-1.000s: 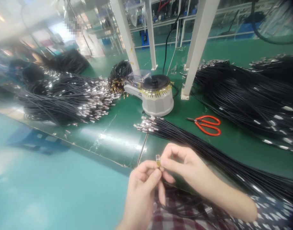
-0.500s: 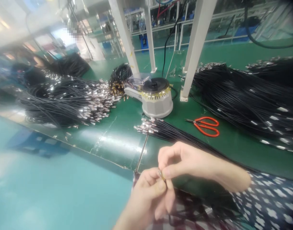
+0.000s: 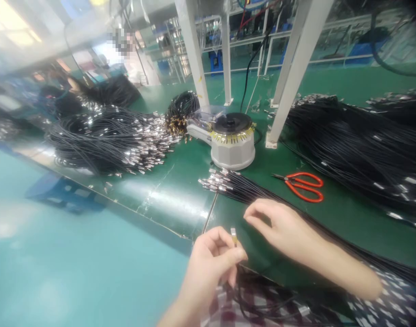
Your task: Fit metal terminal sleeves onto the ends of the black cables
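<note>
In the head view, my left hand pinches a black cable just below its silvery metal connector, which points up. A band of yellow tape sits under the metal part. My right hand is apart from it, to the right, thumb and forefinger closed together with nothing visible between them. Beneath and behind that hand, a bundle of black cables lies on the green bench. Close by are red-handled scissors. A white round tape dispenser with a black top and yellow tape pieces stands behind the bundle.
Coiled cables with shiny ends lie at left, and a large black cable pile at right. White posts rise from the bench. More black cable hangs over my lap. A blue stool stands below the bench.
My right hand has let go of the connector end and moved up and right. My left hand still holds the cable, its connector now upright. The whole view has shifted slightly.
</note>
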The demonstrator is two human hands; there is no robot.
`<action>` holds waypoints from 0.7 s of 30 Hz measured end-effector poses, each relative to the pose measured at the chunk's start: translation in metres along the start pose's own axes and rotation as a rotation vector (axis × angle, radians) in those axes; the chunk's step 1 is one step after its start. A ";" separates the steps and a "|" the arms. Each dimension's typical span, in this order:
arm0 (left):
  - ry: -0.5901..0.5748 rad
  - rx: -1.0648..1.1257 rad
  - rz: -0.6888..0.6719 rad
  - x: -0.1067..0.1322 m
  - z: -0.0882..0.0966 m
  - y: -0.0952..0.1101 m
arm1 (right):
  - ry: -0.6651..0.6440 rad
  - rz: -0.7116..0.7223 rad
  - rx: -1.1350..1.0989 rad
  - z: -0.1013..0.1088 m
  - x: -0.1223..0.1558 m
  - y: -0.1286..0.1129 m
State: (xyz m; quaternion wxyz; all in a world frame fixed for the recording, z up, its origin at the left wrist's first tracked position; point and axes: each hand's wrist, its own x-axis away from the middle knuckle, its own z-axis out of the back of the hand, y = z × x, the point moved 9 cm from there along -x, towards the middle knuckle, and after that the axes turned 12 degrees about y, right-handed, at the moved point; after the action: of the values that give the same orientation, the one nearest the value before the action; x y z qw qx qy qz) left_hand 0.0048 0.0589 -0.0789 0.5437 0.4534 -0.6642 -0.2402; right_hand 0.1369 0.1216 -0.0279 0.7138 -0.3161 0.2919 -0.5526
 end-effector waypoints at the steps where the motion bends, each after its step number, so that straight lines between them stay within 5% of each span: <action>1: 0.049 -0.045 -0.026 0.000 0.003 0.002 | -0.027 -0.036 -0.089 -0.001 0.001 0.000; 6: 0.101 -0.164 -0.051 0.000 0.002 0.003 | -0.173 -0.177 -0.524 -0.019 0.009 -0.015; 11: -0.085 -0.166 0.016 0.005 -0.014 -0.001 | -0.274 -0.151 -0.597 -0.033 0.009 -0.024; 14: -0.098 -0.193 0.037 0.006 -0.010 -0.005 | -0.309 -0.011 -0.329 -0.032 0.001 -0.019; 18: 0.021 -0.224 0.004 0.000 0.007 -0.009 | 0.076 0.086 0.310 0.004 -0.023 0.005; 21: 0.135 -0.380 -0.085 -0.003 0.024 -0.007 | 0.148 0.036 0.400 0.012 -0.030 0.019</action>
State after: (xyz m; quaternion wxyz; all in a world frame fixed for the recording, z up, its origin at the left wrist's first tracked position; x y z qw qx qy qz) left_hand -0.0157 0.0542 -0.0936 0.6521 0.3852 -0.5494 -0.3529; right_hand 0.1509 0.1563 -0.0324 0.7488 -0.1215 0.2335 -0.6082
